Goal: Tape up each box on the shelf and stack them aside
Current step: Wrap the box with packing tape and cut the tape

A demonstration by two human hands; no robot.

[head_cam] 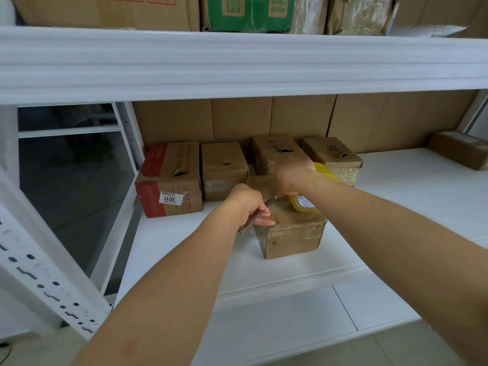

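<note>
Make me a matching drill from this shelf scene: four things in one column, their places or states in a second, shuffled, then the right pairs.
Things:
1. tape roll
2. knife
3. red-printed box
4. box in front

Places or states:
A. far left of the back row
B. gripped by the left hand
C. held by the right hand
D. under both hands

Pairs: 1-C, 2-B, 3-A, 4-D

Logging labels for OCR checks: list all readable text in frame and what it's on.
"3011": white sticker, upside down, on the red-printed box.
"9H" or similar: rear right box, unsure.
Red print on that red-printed box: blurred.
Tape roll core label: too small.
Upper-shelf cartons: print cropped, unreadable.
</note>
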